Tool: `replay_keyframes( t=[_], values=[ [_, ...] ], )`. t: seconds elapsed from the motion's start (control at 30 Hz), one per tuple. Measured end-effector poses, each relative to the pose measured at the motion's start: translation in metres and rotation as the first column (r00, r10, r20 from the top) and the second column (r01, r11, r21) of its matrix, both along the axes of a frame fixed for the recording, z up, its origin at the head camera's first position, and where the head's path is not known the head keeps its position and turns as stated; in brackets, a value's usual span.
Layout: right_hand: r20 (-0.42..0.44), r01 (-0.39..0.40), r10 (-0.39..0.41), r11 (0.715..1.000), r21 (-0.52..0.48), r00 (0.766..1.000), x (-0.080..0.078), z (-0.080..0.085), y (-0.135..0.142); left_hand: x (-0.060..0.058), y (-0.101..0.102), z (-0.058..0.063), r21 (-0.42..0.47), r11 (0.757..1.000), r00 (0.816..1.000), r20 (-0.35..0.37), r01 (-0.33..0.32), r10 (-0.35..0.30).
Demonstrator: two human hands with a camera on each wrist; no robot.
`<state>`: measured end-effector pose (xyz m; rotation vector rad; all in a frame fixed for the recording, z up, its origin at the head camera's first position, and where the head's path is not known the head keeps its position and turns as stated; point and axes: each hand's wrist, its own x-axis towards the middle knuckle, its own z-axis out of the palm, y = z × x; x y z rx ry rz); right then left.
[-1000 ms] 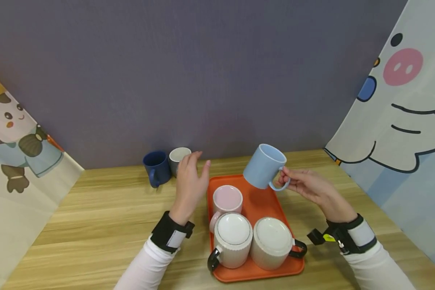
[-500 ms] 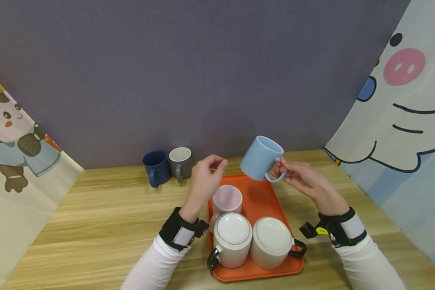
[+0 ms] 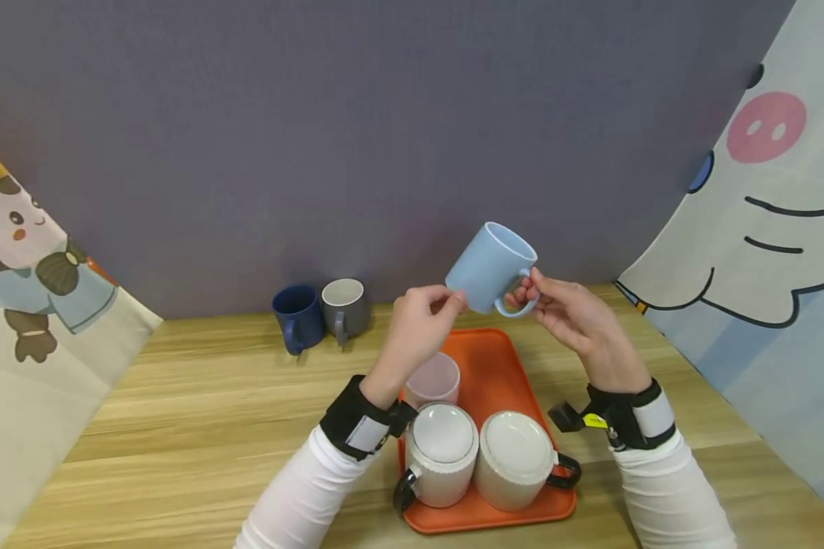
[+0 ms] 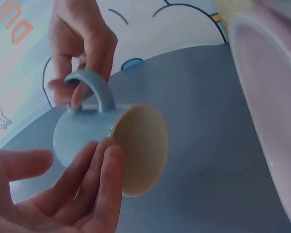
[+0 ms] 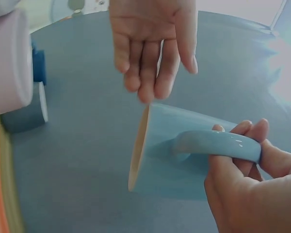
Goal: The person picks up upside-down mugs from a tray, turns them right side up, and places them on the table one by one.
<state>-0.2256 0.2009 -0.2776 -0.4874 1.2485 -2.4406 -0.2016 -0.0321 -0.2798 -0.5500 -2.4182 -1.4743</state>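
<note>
A light blue mug (image 3: 486, 268) is held tilted above the far part of the orange tray (image 3: 484, 351), its opening toward the upper right in the head view. My right hand (image 3: 580, 316) grips it by the handle, with fingers and thumb around the loop. At the mug's lower left end is my left hand (image 3: 422, 324). In the left wrist view the fingers of the left hand (image 4: 85, 194) reach the edge of the blue mug (image 4: 85, 128), and the thumb stands apart from it.
On the tray are a pink mug (image 3: 434, 377), partly behind my left wrist, and two upside-down whitish mugs (image 3: 442, 457) with black handles. A dark blue mug (image 3: 298, 316) and a grey mug (image 3: 346, 309) stand by the back wall, left of the tray.
My left hand has moved right and up from beside the grey mug to the blue mug's lower end. The right hand has raised the blue mug and drawn it slightly left, tilting it more.
</note>
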Motion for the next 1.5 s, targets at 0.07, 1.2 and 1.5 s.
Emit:
replay_keyframes(
  t=[0.07,1.2,1.5],
  values=[
    [-0.003,0.008,-0.008,1.000,-0.024,1.000,0.002,0.004,-0.001,0.001,0.004,0.003,-0.020,1.000,1.000,0.017,0.018,-0.018],
    [0.014,0.117,-0.117,0.993,-0.004,0.993,0.018,0.002,-0.058,-0.005,0.020,-0.011,0.713,0.695,0.895,0.365,-0.093,-0.256],
    [-0.018,0.083,-0.081,0.984,0.156,0.997,0.013,-0.006,-0.065,-0.009,0.012,-0.015,0.832,0.535,0.858,0.378,-0.149,-0.348]
  ],
)
